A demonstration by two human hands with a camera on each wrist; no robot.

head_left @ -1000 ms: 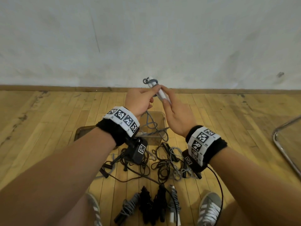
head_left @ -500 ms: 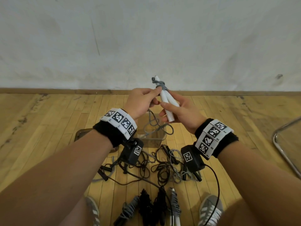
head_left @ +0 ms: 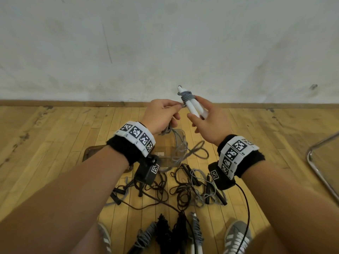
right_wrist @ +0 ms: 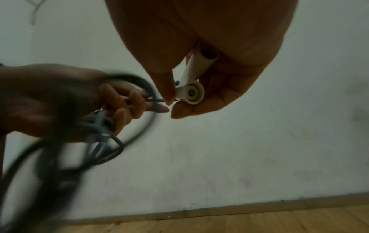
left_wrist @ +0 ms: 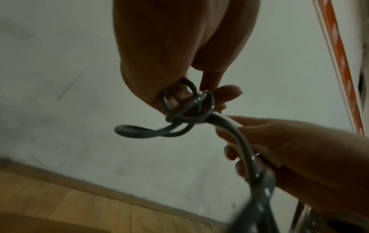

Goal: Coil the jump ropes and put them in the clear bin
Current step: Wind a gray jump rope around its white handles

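Down at the near edge of the floor (head_left: 55,125), between two grey sneakers (head_left: 237,235), sits a row of wound rope bundles (head_left: 165,233), black ones and grey ones side by side. Just beyond them, a loose tangle of black and grey ropes (head_left: 190,187) sprawls across the boards, black handles poking out of it. Further on sits the clear bin (head_left: 170,143), and a grey cord drops right into it and loops out over its right side.

Up in the air above the bin, here's the action! The right hand (head_left: 207,123) is wrapped around a pair of white handles (head_left: 192,105), thumb on the near side, fingers curled behind, the handles tilted with their tips up and to the left. The right wrist view shows the round butt of one handle (right_wrist: 191,93) sitting between thumb and fingertips. The grey rope (head_left: 187,97) is wound in several turns around the upper ends of the handles. The left hand (head_left: 161,116) is pinching that rope just beside the wraps, fingers curled around it, the slack hanging from under the palm toward the bin. The left wrist view catches a small loop (left_wrist: 139,130) sticking out from the knot of turns.

Far right, a bent metal tube frame (head_left: 315,162) rests on the floor, and behind it all stands the pale wall (head_left: 165,43) with a wooden baseboard
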